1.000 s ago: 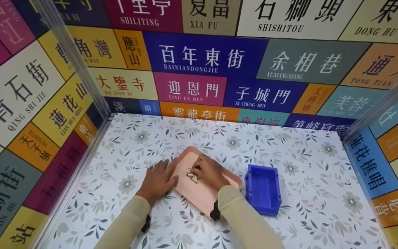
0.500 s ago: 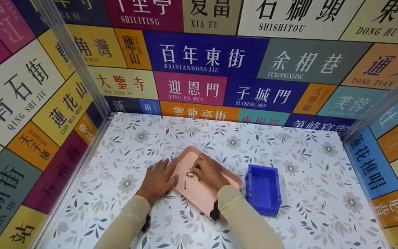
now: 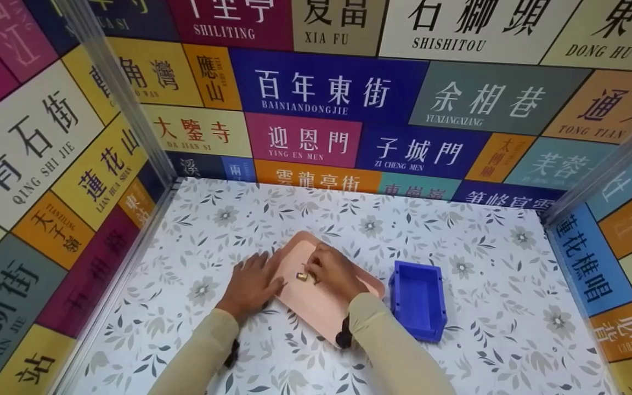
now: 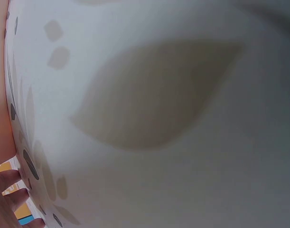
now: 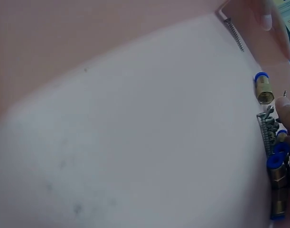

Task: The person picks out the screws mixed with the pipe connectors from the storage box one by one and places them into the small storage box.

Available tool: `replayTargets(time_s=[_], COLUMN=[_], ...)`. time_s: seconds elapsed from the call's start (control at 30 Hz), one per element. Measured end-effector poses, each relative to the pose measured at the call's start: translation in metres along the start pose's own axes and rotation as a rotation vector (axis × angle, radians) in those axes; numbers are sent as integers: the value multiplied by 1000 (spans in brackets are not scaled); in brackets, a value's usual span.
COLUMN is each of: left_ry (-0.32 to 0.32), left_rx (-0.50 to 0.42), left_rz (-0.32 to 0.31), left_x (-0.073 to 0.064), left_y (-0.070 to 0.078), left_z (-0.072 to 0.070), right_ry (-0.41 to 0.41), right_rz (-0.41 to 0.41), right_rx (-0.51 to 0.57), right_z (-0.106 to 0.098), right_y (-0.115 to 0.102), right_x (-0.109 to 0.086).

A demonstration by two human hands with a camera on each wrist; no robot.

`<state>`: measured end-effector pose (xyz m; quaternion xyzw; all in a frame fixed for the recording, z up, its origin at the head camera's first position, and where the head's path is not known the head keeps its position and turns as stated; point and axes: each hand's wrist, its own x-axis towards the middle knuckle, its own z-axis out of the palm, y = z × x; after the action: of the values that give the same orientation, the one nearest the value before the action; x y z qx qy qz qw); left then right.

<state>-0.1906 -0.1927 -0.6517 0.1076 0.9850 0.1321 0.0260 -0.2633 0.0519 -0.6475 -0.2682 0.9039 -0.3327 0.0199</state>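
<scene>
A pink tray (image 3: 308, 312) lies at a slant on the table. My left hand (image 3: 251, 285) rests at its left edge, fingers spread and straight; fingertips (image 4: 9, 180) show in the left wrist view. Inside the tray my right hand (image 3: 335, 271) curls over small metal parts. A screw tip (image 5: 285, 93) pokes out beside its thumb (image 5: 286, 111). By the thumb lies a brass fitting with a blue ring (image 5: 263, 89). Under the fingers are several screws (image 5: 268, 128) and more blue-ringed fittings (image 5: 277, 175). A lone screw (image 5: 235, 35) lies by the left thumb (image 5: 266, 19).
A blue bin (image 3: 395, 299) stands just right of the tray, close to the right forearm. The table (image 3: 491, 329) has a floral covering. Walls with sign-like panels (image 3: 327, 82) enclose it at the back and both sides.
A screw that stood out on the tray's lower middle half a second ago now lies near the left thumb. The right hand stays over the parts, fingers shifting slightly. The left hand holds its place.
</scene>
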Motion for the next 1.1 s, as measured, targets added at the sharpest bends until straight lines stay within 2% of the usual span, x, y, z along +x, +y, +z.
replayTargets(time_s=[0.17, 0.37, 0.67, 0.8, 0.9, 1.1], left_ry=[1, 5, 24, 11, 15, 25], left_rx=[-1, -9, -1, 8, 13, -1], left_rz=[-8, -13, 20, 13, 9, 7], left_x=[0, -1, -2, -1, -1, -1], left_y=[1, 3, 3, 2, 1, 2], left_z=[1, -1, -3, -2, 0, 0], right_ry=[12, 28, 147, 198, 217, 223], right_rz=[14, 29, -74, -105, -111, -107], right_rx=[92, 129, 138, 204, 247, 262], right_z=[-8, -15, -27, -32, -38, -48], right_y=[-2, -4, -6, -7, -9, -9], right_x=[-2, -4, -6, -9, -11, -15])
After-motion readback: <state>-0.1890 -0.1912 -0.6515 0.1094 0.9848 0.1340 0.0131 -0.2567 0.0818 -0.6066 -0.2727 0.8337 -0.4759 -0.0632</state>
